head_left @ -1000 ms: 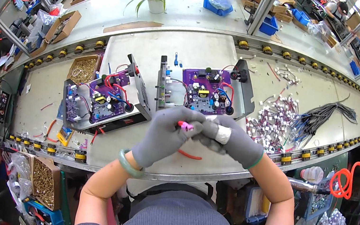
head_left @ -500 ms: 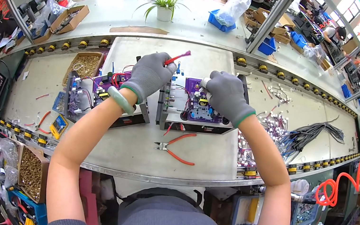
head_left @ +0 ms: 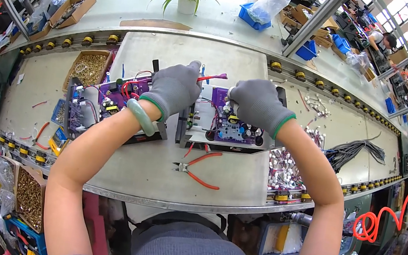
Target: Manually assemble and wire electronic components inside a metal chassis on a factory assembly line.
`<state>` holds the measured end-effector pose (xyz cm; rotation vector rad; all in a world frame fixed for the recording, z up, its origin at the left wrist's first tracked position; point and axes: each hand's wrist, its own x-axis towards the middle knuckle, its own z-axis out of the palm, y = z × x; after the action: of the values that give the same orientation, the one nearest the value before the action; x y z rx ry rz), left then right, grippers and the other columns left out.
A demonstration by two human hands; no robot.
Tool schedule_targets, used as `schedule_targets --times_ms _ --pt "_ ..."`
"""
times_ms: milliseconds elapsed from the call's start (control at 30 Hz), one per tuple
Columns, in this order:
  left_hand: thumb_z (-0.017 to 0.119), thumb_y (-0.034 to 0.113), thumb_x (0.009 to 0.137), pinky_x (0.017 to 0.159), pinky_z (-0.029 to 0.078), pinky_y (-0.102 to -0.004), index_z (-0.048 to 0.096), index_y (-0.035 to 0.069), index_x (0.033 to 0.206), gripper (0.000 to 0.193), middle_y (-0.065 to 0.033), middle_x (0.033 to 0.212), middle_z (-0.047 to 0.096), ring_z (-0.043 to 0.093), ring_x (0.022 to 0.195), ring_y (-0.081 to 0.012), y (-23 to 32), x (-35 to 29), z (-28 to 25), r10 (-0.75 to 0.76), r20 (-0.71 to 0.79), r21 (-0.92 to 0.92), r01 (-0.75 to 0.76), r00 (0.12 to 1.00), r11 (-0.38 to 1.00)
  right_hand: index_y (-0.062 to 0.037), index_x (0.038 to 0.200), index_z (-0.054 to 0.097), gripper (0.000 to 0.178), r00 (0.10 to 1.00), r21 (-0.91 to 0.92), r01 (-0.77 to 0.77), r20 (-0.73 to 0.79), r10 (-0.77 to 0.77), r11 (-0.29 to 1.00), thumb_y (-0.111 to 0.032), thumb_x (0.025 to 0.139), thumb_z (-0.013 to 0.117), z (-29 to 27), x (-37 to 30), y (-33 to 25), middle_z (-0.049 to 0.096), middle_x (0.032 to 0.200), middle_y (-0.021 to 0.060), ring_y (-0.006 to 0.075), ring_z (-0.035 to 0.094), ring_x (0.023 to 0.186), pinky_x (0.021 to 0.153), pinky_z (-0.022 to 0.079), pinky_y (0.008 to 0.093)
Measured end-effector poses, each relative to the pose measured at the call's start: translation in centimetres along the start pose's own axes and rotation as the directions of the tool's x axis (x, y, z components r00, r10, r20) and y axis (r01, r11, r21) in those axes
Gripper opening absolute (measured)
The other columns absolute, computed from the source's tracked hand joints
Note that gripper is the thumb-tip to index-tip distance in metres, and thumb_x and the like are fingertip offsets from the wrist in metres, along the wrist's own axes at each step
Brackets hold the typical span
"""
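My left hand (head_left: 173, 89), in a grey glove, is closed on a red wire (head_left: 211, 78) with a purple end that points right. It is held above the gap between two open-topped electronic units. Beneath my left wrist lies the left unit (head_left: 104, 104), with a purple board and red wires. The right unit has a purple circuit board (head_left: 236, 129) carrying a yellow transformer and blue parts. Over this board's far edge, my gloved right hand (head_left: 260, 103) has its fingers curled. Something small and white shows at its fingertips; the rest is hidden.
Red-handled cutters (head_left: 199, 169) lie in front of the units. Left are a carton of brass-coloured parts (head_left: 87, 70) and a yellow-and-blue box (head_left: 58, 141); right, white connectors (head_left: 284, 169) and a black cable bundle (head_left: 355, 154). A potted plant (head_left: 186, 4) stands beyond the roller rail.
The red wire has swung from slanting upward to nearly level, its purple end now nearer my right hand. My left hand has shifted slightly right and down. My right hand stays at the board.
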<state>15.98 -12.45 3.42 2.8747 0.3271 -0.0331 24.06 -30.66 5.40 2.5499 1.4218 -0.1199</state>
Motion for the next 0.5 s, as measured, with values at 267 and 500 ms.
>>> schedule_targets --times_ms 267,500 --pt "0.052 0.025 0.094 0.073 0.055 -0.0472 0.054 0.009 0.129 0.039 -0.0185 0.087 0.07 0.069 0.08 -0.0352 -0.2 0.0 0.3 0.0 0.019 -0.009 0.0 1.0 1.0 -0.0098 0.084 0.069 0.013 0.996 -0.015 -0.047 0.077 0.048 0.999 -0.021 0.084 0.062 0.4 -0.2 -0.4 0.066 0.084 0.0102 0.0304 0.067 0.08 0.068 0.052 0.0442" --pt "0.052 0.022 0.092 0.07 0.055 -0.047 0.055 0.009 0.127 0.037 -0.0185 0.085 0.07 0.069 0.078 -0.0348 -0.2 -0.1 0.3 0.02 -0.006 -0.008 -0.02 1.0 1.0 -0.0095 0.08 0.067 0.009 0.987 0.023 -0.003 -0.159 0.007 1.0 -0.018 0.08 0.065 2.1 -0.9 -0.7 0.063 0.081 0.0101 0.0303 0.066 0.077 0.068 0.052 0.0442"
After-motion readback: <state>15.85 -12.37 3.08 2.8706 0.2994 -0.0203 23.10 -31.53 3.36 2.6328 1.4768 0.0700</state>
